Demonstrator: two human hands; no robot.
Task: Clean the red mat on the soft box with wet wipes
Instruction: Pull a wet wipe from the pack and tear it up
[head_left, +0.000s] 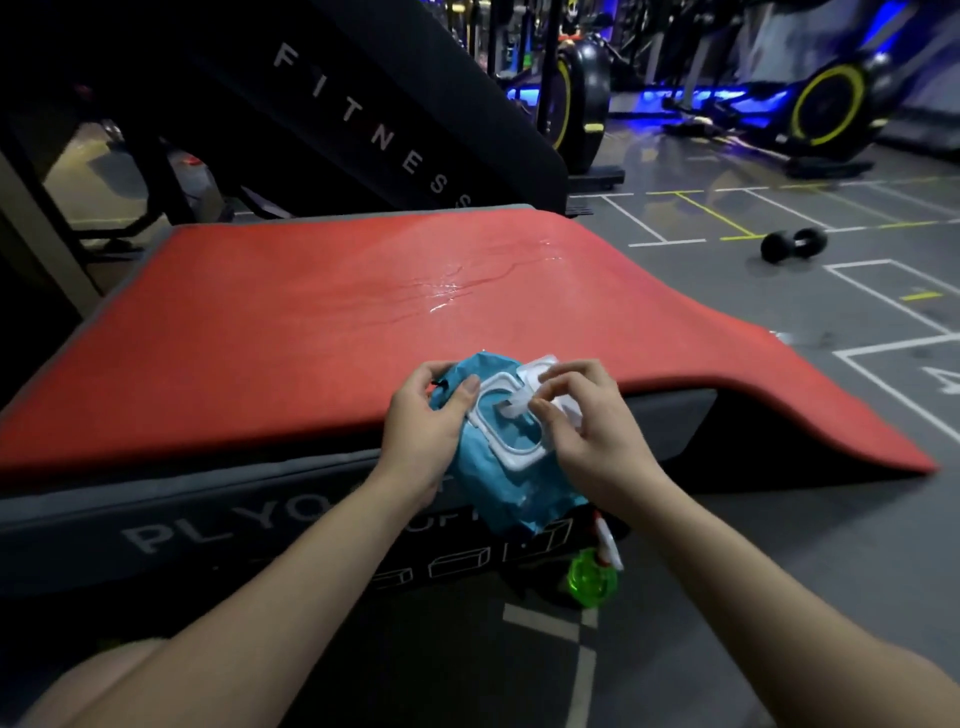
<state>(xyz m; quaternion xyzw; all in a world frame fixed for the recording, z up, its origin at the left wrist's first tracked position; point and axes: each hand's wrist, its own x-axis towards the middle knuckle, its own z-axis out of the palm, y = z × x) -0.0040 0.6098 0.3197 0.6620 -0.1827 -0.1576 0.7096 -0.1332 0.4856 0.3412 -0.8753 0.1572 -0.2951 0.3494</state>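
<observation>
Pulling a wipe from the pack over the red mat.

The person's left hand (421, 431) grips the blue pack of wet wipes (498, 483), fingers curled round its far end and thumb pressed beside the white opening. The right hand (582, 426) pinches the tip of a white wipe (511, 408) poking out of that opening, with the other fingers loosely bent. The white lid (540, 369) is flipped back behind the fingers. The pack is held just above the near edge of the red mat (291, 332), which covers the top of the grey soft box (208, 525) and droops off its right end to the floor. A wet patch (447, 291) shines near the mat's middle. A green spray bottle (592, 577) stands on the floor against the box, and a black dumbbell (793, 245) lies well apart on the right.
</observation>
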